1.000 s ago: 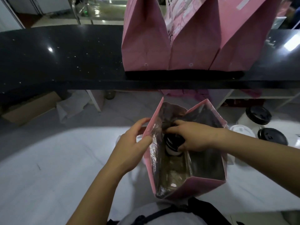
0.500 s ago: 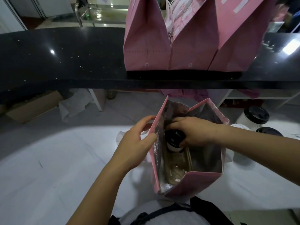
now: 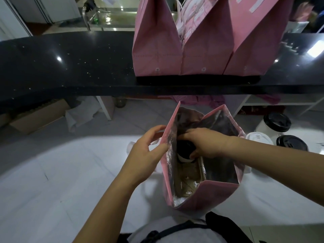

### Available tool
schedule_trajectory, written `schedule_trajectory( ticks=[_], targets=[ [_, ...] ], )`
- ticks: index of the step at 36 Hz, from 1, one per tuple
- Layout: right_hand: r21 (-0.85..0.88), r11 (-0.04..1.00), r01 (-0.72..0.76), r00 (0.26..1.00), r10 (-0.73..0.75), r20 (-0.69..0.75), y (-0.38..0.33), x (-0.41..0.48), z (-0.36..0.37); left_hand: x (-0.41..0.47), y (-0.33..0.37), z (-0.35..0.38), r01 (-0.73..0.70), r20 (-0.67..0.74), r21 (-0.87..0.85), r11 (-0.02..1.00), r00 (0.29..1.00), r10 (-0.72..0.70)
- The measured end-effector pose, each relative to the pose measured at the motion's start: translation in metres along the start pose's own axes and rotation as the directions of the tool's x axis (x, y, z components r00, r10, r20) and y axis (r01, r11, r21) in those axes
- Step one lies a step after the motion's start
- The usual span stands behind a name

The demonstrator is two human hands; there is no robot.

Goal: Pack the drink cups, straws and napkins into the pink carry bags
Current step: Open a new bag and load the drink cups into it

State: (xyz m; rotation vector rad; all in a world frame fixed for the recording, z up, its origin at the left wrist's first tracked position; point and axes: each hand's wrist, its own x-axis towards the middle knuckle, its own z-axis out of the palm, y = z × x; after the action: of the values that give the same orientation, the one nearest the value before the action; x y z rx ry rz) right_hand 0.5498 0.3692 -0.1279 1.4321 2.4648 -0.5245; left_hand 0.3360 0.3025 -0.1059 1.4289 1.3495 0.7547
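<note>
The left hand (image 3: 147, 155) pinches the left wall of the open pink bag (image 3: 210, 195), thumb on the foil side and fingers curled behind the rim. The right hand (image 3: 205, 144) reaches in over the right wall, wrist bent down, fingers wrapped round the black lid of a white cup (image 3: 184, 152) inside the bag, by its left wall. The bag is matte pink paper lined with crinkled silver foil. It stands on the smooth white desk (image 3: 52, 172).
</note>
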Motion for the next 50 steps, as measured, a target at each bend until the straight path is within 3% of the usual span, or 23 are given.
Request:
schedule_trajectory(
  ticks=[30, 37, 41, 46, 48, 50],
  targets=[
    [-0.044, 0.998, 0.033, 0.999, -0.033, 0.010, -0.008, -0.018, -0.018, -0.002, -0.002, 0.011, 0.003, 0.002, -0.088, 0.996, 1.000, -0.003],
    [0.212, 0.974, 0.085, 0.996, -0.079, -0.039, -0.020, -0.071, -0.091, -0.005, -0.002, 0.009, -0.010, 0.072, -0.088, 0.996, 0.997, 0.017],
    [0.305, 0.952, 0.041, 0.965, 0.042, -0.259, -0.002, -0.094, -0.103, -0.004, -0.003, 0.011, -0.026, 0.110, -0.036, 0.999, 0.993, 0.030],
    [0.393, 0.918, 0.046, 0.763, 0.222, -0.607, 0.036, -0.099, -0.075, -0.005, -0.002, 0.011, -0.028, 0.133, 0.040, 0.999, 0.991, 0.022],
    [0.407, 0.912, -0.044, 0.728, 0.309, -0.612, 0.055, -0.095, -0.055, -0.006, 0.001, 0.010, -0.024, 0.152, 0.079, 0.997, 0.988, 0.012],
    [0.410, 0.894, -0.182, 0.772, 0.388, -0.503, 0.072, -0.092, -0.035, -0.007, 0.003, 0.008, -0.020, 0.165, 0.119, 0.993, 0.986, 0.000]
  ],
)
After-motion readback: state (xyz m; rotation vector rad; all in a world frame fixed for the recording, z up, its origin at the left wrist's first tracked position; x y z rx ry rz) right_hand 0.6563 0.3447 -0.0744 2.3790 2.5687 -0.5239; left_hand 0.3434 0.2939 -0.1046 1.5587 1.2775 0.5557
